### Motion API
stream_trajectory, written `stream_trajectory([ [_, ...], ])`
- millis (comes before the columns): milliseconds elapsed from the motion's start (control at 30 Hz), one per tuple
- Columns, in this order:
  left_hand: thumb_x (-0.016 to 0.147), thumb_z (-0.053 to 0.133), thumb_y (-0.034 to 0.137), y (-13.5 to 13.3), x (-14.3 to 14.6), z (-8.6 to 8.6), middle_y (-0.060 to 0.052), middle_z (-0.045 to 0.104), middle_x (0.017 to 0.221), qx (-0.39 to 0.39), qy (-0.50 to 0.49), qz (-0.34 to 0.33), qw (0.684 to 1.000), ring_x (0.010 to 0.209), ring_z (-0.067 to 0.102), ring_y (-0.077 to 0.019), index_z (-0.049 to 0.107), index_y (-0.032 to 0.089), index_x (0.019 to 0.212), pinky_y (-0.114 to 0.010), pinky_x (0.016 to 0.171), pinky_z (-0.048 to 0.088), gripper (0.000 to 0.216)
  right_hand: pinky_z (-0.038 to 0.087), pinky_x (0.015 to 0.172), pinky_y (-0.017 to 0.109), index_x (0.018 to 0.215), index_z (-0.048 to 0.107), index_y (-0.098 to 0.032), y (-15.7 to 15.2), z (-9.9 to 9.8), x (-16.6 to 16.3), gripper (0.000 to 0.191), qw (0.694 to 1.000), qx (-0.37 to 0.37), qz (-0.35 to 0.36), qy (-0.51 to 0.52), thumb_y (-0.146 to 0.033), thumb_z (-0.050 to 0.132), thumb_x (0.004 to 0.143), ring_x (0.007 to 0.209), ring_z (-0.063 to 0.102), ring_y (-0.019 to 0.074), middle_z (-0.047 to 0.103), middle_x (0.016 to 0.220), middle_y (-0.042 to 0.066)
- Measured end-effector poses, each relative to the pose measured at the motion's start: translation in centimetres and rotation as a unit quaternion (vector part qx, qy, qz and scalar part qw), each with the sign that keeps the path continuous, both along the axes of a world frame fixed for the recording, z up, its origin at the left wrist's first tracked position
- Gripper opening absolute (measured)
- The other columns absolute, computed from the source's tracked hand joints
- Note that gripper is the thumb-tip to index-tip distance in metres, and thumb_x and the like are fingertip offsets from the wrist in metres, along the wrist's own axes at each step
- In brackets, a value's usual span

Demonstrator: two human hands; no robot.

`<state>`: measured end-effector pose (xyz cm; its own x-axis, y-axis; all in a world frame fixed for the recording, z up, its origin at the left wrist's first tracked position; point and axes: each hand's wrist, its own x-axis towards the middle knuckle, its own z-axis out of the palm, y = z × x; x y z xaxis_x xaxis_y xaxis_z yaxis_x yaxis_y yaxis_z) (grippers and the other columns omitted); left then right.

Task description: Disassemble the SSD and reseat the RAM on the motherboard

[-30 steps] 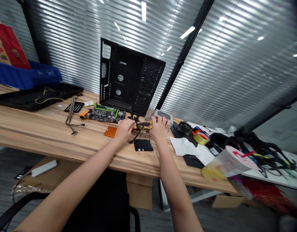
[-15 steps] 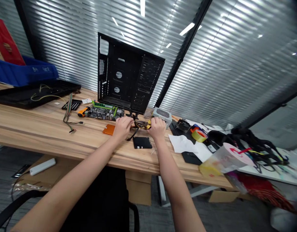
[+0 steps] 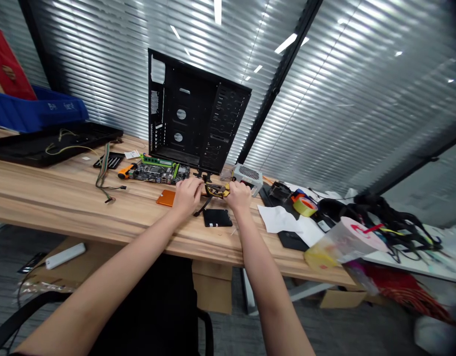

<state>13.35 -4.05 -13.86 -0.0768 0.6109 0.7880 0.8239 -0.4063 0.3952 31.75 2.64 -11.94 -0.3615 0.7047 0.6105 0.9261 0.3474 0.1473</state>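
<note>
Over the desk (image 3: 83, 210) — left hand (image 3: 186, 194) and right hand (image 3: 238, 194) pinch a crosswise yellow-black cable bundle (image 3: 216, 190) between their fingers.

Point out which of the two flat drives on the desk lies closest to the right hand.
The black drive, lying flat just in front of and left of the right hand. The orange drive lies farther from that hand, beyond the left hand.
</note>
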Motion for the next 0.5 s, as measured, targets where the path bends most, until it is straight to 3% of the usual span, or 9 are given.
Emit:
stream_trajectory([
  [133,0.089,0.047,0.021,-0.2,0.9,-0.2,-0.012,0.063,0.114,0.032,0.023,0.002,0.999,0.111,0.054,-0.0264,0.06,0.019,0.106,-0.041,0.093,0.035,0.021,0.025,0.068,0.034,0.087,0.065,-0.018,0.0,-0.1,-0.1,0.021,1.0,-0.006,-0.002,0.009,-0.028,0.047,0.088,0.08,0.05,0.0233,0.064,0.085,0.009],
  [367,0.087,0.045,0.018,-0.3,1.3,-0.5,-0.013,0.061,0.114,0.043,0.009,0.043,0.998,0.109,0.055,-0.025,0.056,0.017,0.11,-0.039,0.092,0.038,0.025,0.026,0.068,0.033,0.084,0.065,-0.016,0.1,-0.3,-0.5,0.021,1.0,-0.014,-0.003,0.026,-0.029,0.048,0.087,0.078,0.051,0.0223,0.065,0.084,0.009],
  [500,0.087,0.05,0.033,-0.3,1.6,0.0,-0.017,0.059,0.118,0.063,0.067,0.027,0.995,0.112,0.052,-0.028,0.055,0.014,0.115,-0.041,0.094,0.036,0.033,0.03,0.07,0.034,0.083,0.066,-0.016,-0.1,-0.3,-0.3,0.02,0.999,-0.016,0.014,0.039,-0.026,0.049,0.087,0.078,0.052,0.0233,0.065,0.083,0.011],
])
